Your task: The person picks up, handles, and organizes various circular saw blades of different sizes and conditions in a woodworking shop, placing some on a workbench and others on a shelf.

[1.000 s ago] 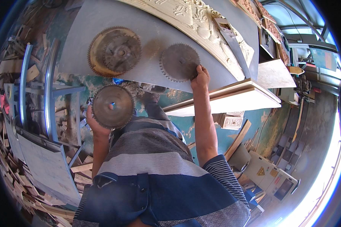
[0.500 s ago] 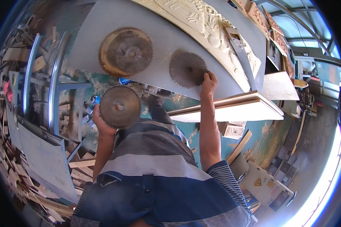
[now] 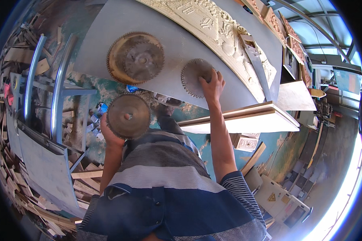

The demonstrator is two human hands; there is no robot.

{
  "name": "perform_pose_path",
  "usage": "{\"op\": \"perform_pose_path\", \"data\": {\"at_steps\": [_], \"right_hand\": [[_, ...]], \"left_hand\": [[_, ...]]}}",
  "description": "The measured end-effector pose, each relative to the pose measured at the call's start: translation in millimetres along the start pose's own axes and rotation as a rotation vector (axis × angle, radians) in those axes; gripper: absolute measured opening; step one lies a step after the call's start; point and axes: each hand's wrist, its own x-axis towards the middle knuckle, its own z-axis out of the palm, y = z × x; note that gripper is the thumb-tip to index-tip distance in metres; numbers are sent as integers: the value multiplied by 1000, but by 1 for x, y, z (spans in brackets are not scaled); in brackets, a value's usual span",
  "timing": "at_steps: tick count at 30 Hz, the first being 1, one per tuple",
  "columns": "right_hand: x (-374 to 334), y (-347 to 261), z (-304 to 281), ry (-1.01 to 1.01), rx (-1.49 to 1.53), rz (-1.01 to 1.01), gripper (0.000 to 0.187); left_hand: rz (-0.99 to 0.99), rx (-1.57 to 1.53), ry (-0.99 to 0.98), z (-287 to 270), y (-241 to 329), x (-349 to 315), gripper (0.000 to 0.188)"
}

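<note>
The held saw blade (image 3: 128, 126) partly hides the left grip (image 3: 112, 135).

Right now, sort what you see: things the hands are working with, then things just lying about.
Seemingly in use:
first saw blade, in the left hand
second saw blade, partly under the right hand
probably the stacked blades

Lying about, it seems:
handsaw
carved panel
wood scraps

Right hand (image 3: 214, 85) out ahead, half-spread; left hand (image 3: 110, 132) closer in, gripping.

dark saw blade (image 3: 191, 78) lies flat, brownish saw blade (image 3: 129, 126) is held
</note>
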Motion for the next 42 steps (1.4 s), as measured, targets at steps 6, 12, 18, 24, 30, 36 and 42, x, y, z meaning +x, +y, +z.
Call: {"op": "perform_pose_path", "data": {"at_steps": [6,12,18,24,30,36,42], "right_hand": [[7,-6,0,-38,-46,-129,65],[2,-3,-4,-21,-45,-79,60],[6,4,1,15,0,-27,55],[7,-1,-2,-6,-23,-53,53],[-21,-27,-14,77,50,-144,46],[-79,-98,-42,-656,944,86,45],[-111,-145,-38,-699,1034,-8,38]], "left_hand": [[10,-16,6,1,5,-3,58],[-5,-45,-80,11,8,-3,57],[-43,-91,-200,20,11,-2,60],[-103,-209,-260,34,9,-7,66],[-131,-229,-353,32,4,2,67],[-157,-273,-351,35,-3,2,59],[-72,-141,-323,43,-9,-1,43]]}}
